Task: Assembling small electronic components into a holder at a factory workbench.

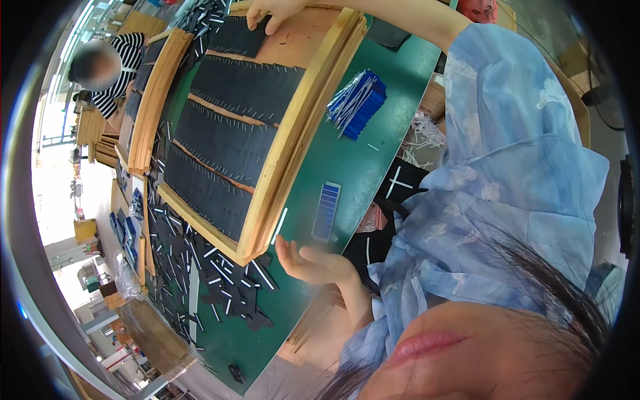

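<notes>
My right hand reaches to the top of the picture, thumb and fingers bent down on the end of a black piece in a wooden-framed tray. Below it in the tray lie rows of overlapping flat black pieces with short pale strips along their edges. Strips of bare brown board show between the rows. My left hand is held open beside the tray's lower corner, fingers stretched out, with nothing in it. Part of the right hand is cut off by the picture's upper edge.
A bundle of blue-and-white strips and a small blue-and-white striped card lie on the green table. Loose black pieces with white strips are scattered beyond the tray. Another person sits at the far left near more wooden frames.
</notes>
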The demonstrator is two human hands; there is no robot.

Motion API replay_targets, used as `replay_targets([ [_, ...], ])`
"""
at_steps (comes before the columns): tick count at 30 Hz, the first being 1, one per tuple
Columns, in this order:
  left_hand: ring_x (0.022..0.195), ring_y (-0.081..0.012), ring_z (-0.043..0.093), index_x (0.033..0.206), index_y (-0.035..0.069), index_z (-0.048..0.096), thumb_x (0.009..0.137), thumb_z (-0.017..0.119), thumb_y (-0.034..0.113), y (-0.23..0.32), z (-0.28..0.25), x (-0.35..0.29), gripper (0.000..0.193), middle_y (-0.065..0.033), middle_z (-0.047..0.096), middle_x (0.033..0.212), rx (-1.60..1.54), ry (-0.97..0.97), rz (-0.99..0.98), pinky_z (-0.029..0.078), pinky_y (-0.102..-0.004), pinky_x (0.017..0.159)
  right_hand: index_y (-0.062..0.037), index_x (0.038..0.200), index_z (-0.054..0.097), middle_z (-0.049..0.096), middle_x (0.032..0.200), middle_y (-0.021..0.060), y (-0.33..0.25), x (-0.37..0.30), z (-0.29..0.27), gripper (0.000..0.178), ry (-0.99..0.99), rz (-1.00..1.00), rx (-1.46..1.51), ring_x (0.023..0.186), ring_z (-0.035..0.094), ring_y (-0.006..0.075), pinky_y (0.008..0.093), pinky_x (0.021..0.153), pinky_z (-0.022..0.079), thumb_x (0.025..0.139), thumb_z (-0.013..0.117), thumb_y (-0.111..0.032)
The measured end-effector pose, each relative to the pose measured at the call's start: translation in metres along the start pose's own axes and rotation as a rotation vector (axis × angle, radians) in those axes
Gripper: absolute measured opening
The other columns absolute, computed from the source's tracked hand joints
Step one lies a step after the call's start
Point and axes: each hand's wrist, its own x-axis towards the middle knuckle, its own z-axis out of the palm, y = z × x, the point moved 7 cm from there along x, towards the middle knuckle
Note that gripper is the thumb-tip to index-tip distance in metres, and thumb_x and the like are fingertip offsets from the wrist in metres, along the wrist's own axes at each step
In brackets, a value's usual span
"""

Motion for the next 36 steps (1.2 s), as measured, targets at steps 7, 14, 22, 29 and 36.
replay_targets([
  [7, 0.122, -0.0224, 0.044, 0.131, -0.004, 0.038, 0.097, 0.033, 0.013, -0.003, -0.003, -0.003, 0.038, -0.0154, 0.044, 0.135, -0.006, -0.021, 0.037, 0.034, -0.0339, 0.101, -0.0089, 0.096, 0.071, 0.069, 0.094, 0.0089, 0.011, 0.009, 0.006, 0.032, 0.009, -0.006, 0.038, 0.087, 0.065, 0.0253, 0.0353, 0.076, 0.051, 0.068, 0.076, -0.024],
  [14, 0.12, -0.0254, 0.044, 0.126, -0.005, 0.041, 0.097, 0.034, 0.017, 0.0, 0.0, -0.004, 0.037, -0.0175, 0.045, 0.132, -0.02, 0.016, 0.028, 0.033, -0.0362, 0.101, -0.0079, 0.094, 0.071, 0.069, 0.093, 0.0097, 0.012, 0.006, -0.002, 0.03, 0.04, -0.004, 0.036, 0.086, 0.065, 0.0259, 0.0354, 0.074, 0.051, 0.068, 0.075, -0.024],
  [22, 0.117, -0.0305, 0.046, 0.123, -0.006, 0.042, 0.098, 0.035, 0.021, -0.005, 0.002, -0.006, 0.038, -0.0199, 0.047, 0.127, -0.036, 0.021, -0.027, 0.034, -0.0386, 0.099, -0.0071, 0.093, 0.071, 0.068, 0.089, 0.01, 0.015, 0.001, -0.007, 0.031, 0.062, 0.019, 0.051, 0.083, 0.064, 0.0272, 0.0365, 0.072, 0.051, 0.068, 0.076, -0.024],
  [29, 0.11, -0.0362, 0.051, 0.116, -0.008, 0.05, 0.097, 0.041, 0.019, 0.0, -0.001, -0.01, 0.034, -0.0236, 0.052, 0.121, 0.039, 0.073, 0.14, 0.04, -0.0427, 0.096, -0.0074, 0.096, 0.066, 0.061, 0.086, 0.011, -0.003, -0.035, -0.031, 0.029, 0.411, 0.163, 0.067, 0.088, 0.059, 0.0295, 0.0352, 0.075, 0.046, 0.085, 0.065, -0.034],
  [36, 0.105, -0.0377, 0.054, 0.114, -0.008, 0.052, 0.098, 0.041, 0.026, 0.019, 0.009, -0.006, 0.039, -0.0246, 0.054, 0.116, 0.041, 0.007, 0.261, 0.043, -0.0448, 0.092, -0.0072, 0.108, 0.065, 0.063, 0.105, 0.0165, 0.054, -0.191, -0.09, 0.032, 0.79, 0.466, -0.133, 0.099, 0.059, 0.0338, 0.0382, 0.083, 0.047, 0.094, 0.049, -0.031],
])
